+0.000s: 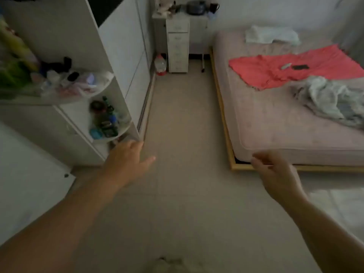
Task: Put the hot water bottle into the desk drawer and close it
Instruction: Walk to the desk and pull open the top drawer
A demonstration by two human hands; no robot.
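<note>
- The hot water bottle cannot be told for sure in this dim, blurred view; no hand holds it.
- The drawer unit (178, 46) stands at the far wall, white and narrow, with all its drawers shut as far as one can see. What is in them is hidden.
- On the bench (199, 16) beside and above it stand a dark round pot (196, 6) and a dark cup (213, 6).
- A clear plastic jug with red base (161, 65) stands on the floor (183, 134), just left of the drawer unit.
- The left hand (128, 158) has an open grip, fingers spread, empty, near the corner shelves (110, 123), which carry small bottles and jars.
- The right hand (275, 172) has a loosely curled grip and holds nothing; it is in front of the bed's corner.
- On the bed (275, 119) lie a red cloth (275, 69), a dark phone (300, 66) on it, and a grey crumpled blanket (331, 97).
</note>
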